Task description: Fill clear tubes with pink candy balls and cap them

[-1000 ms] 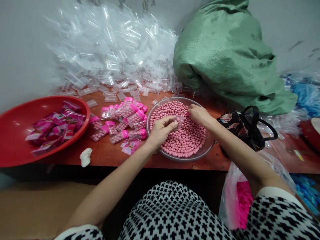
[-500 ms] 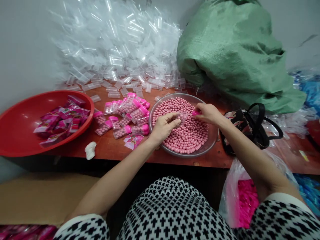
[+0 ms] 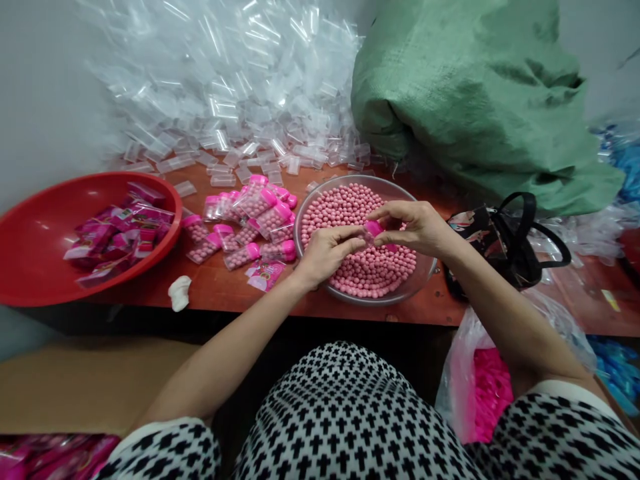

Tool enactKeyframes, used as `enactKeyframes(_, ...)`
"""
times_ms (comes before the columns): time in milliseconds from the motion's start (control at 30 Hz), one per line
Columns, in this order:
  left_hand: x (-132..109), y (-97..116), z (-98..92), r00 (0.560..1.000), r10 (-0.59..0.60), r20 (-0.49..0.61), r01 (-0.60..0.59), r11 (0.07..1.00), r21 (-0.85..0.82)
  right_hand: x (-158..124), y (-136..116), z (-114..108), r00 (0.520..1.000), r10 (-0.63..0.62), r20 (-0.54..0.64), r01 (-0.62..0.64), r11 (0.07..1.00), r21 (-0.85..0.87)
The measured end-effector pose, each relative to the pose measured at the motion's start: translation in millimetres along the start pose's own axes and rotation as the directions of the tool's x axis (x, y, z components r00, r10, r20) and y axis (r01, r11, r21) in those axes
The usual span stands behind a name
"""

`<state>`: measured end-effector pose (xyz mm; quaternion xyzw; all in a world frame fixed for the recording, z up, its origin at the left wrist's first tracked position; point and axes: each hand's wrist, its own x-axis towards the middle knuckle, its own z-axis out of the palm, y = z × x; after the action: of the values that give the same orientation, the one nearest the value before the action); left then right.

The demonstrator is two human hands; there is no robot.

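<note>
Over a metal bowl [image 3: 425, 283] of pink beads [image 3: 357, 280], my left hand [image 3: 330, 255] pinches a small clear container, mostly hidden by the fingers. My right hand [image 3: 417, 227] holds a bright pink cap [image 3: 373, 229] against the container's end, thumb and fingers around it. A second bit of bright pink shows just under the right fingers. Left of the bowl lies a pile of bead-filled containers with pink caps [image 3: 275, 217], and a pink printed packet [image 3: 266, 275] is in front of them.
A red basin [image 3: 30, 247] with pink packets stands at the left, a crumpled white piece [image 3: 179, 293] beside it. Clear containers [image 3: 225, 100] are heaped behind. A green sack [image 3: 465, 100], a black bag [image 3: 500, 250] and a plastic bag of pink pieces [image 3: 487, 393] are at the right.
My right hand has moved left with the pink cap, which now meets the container in my left hand. The view has shifted slightly.
</note>
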<state>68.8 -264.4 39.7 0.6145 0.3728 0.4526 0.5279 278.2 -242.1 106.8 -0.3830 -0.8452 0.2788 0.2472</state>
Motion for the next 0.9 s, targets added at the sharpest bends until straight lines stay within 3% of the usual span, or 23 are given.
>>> enactKeyframes(67, 0, -1, 0.7, 1.0, -0.023, -0.007, 0.023, 0.998, -0.061, -4, 9, -1, 0.999, 0.038, -0.029, -0.036, 0.996, 0.085)
enactKeyframes(133, 1, -1, 1.9, 0.997, -0.069, -0.018, 0.066, 0.986, -0.156, -7, 19, -4, 0.986, 0.139, -0.089, -0.134, 0.989, 0.065)
enactKeyframes(200, 2, -1, 3.1, 0.992, -0.123, -0.03, 0.112, 0.96, -0.256, -9, 28, -6, 0.962, 0.245, -0.123, -0.262, 0.954, -0.148)
enactKeyframes(267, 3, -1, 3.8, 0.989, -0.148, -0.026, 0.133, 0.942, -0.309, -9, 33, -4, 0.952, 0.289, -0.103, -0.304, 0.842, -0.445)
enactKeyframes(333, 3, -1, 3.9, 0.99, -0.138, -0.012, 0.128, 0.945, -0.301, -6, 33, 3, 0.958, 0.285, -0.021, -0.235, 0.743, -0.627)
enactKeyframes(400, 4, -1, 3.3, 0.994, -0.112, -0.004, 0.106, 0.957, -0.271, -1, 30, 16, 0.951, 0.286, 0.12, -0.132, 0.722, -0.679)
enactKeyframes(500, 4, -3, 1.9, 0.997, -0.082, -0.012, 0.077, 0.97, -0.231, 4, 26, 37, 0.888, 0.345, 0.303, -0.039, 0.714, -0.699)
enactKeyframes(667, 4, -5, 1.1, 0.995, -0.1, -0.02, 0.093, 0.971, -0.221, 3, 27, 50, 0.842, 0.405, 0.355, -0.032, 0.697, -0.717)
enactKeyframes(733, 4, -5, 1.7, 0.994, -0.106, -0.017, 0.1, 0.967, -0.233, 1, 28, 44, 0.857, 0.411, 0.312, -0.091, 0.716, -0.692)
enactKeyframes(800, 4, -5, 2.4, 0.994, -0.108, -0.008, 0.103, 0.962, -0.251, -2, 29, 35, 0.906, 0.379, 0.191, -0.199, 0.777, -0.598)
enactKeyframes(900, 5, -4, 2.9, 0.995, -0.102, 0.018, 0.103, 0.96, -0.26, -7, 28, 20, 0.959, 0.266, -0.096, -0.282, 0.932, -0.228)
